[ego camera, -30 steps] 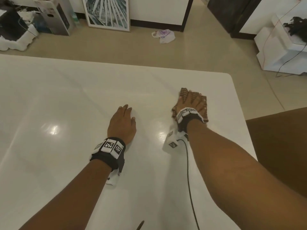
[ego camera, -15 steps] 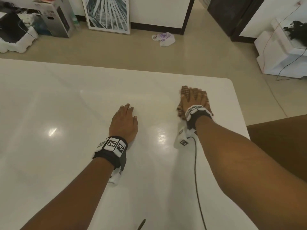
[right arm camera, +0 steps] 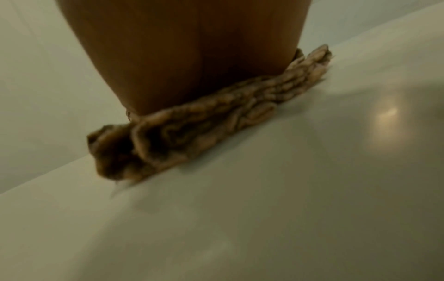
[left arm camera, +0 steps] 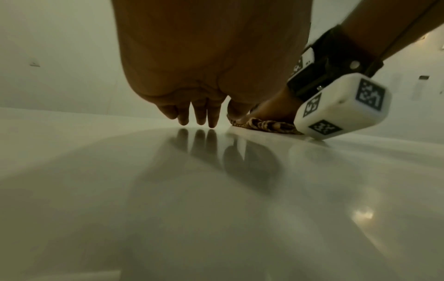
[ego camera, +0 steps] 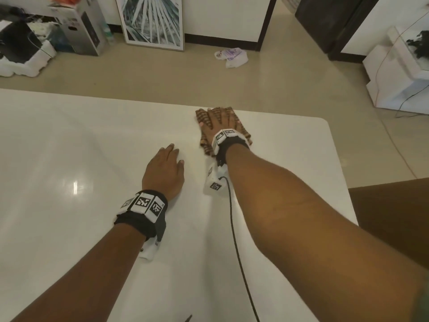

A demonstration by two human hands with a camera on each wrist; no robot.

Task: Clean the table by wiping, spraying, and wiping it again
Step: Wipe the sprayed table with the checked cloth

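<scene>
Right hand [ego camera: 219, 123] presses flat, fingers spread, on the brown checked cloth [ego camera: 241, 132] near the glossy white table's [ego camera: 69, 147] far edge; left hand [ego camera: 163, 174] rests open beside it. Keep even pressure, overlapping strokes

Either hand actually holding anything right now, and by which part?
Nothing is gripped. The right hand presses flat, fingers spread, on top of the brown patterned cloth, pinning it to the white table. The left hand rests on the table beside it.

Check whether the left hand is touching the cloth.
No, the left hand rests on the bare table, apart from the cloth under the right hand.
</scene>
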